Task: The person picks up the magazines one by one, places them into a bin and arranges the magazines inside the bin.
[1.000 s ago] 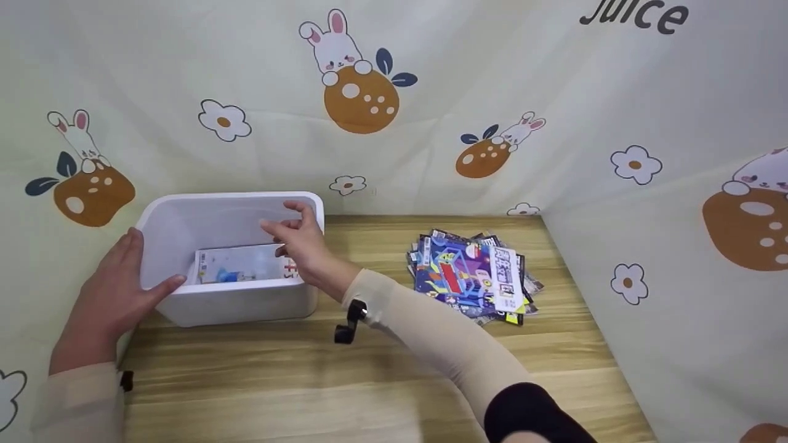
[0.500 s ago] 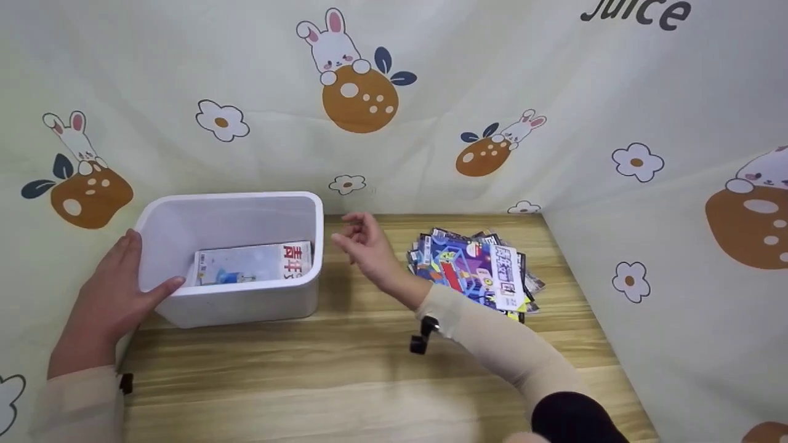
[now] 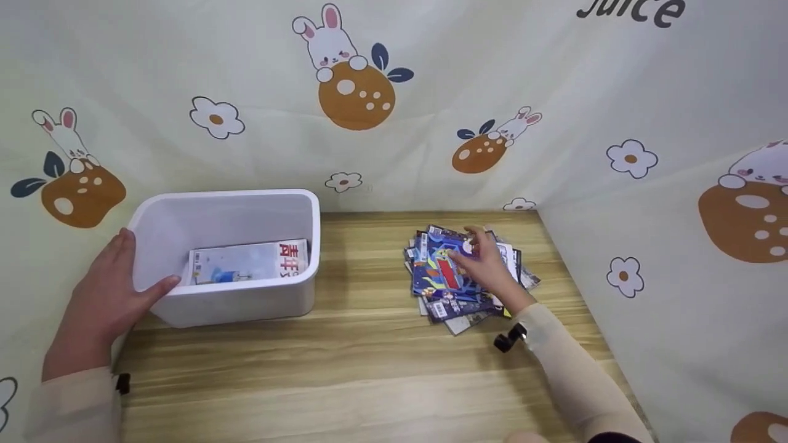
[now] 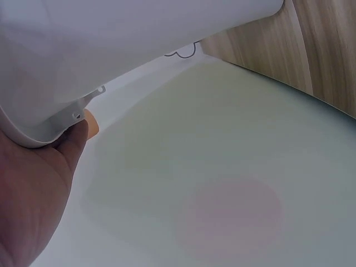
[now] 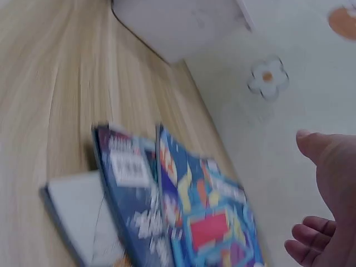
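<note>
A white plastic storage box stands at the left of the wooden table. My left hand grips its left rim, with the thumb over the front corner. In the left wrist view, that hand's fingers meet the underside of the rim. A pale magazine with red lettering lies inside the box. My right hand hovers over a magazine with a colourful blue cover, which tops a loose stack. The right wrist view has the thumb and fingers spread apart, holding nothing.
Other magazines stick out at odd angles beneath the blue one. A pale printed curtain rises behind and at both sides of the wooden table. The box stands near the back curtain.
My right hand has come out of the box and moved right, across the table to the magazine stack. My left hand has kept its grip on the box.
</note>
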